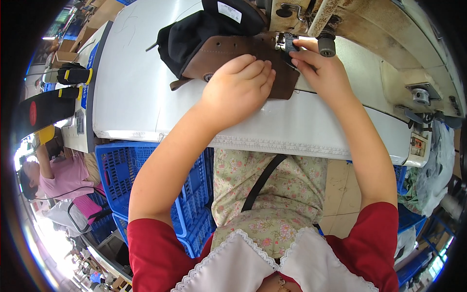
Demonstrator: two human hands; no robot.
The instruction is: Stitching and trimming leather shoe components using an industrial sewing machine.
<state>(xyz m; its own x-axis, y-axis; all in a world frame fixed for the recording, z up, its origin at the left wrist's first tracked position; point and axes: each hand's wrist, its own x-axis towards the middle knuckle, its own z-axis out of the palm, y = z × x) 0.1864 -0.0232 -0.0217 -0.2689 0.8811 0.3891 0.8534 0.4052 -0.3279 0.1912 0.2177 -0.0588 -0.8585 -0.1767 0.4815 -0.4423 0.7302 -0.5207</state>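
Observation:
A brown and black cap (214, 61) lies on the white bed of a sewing machine (360, 63), its brown panel spread out with small eyelets showing. Its black fabric is bunched at the far left, under a flap with a white label (229, 12). My left hand (238, 87) presses on the brown panel with its fingers bent and bunched together. Beside the metal presser foot (279, 41), my right hand (318, 65) pinches a dark edge of the work between thumb and fingers. The needle point cannot be made out.
A printed ruler strip (282, 145) runs along the table's near edge. Blue plastic crates (116, 165) stand below at the left. The machine's arm and a black knob (326, 45) overhang my right hand. Another person in a pink top (68, 175) sits at far left.

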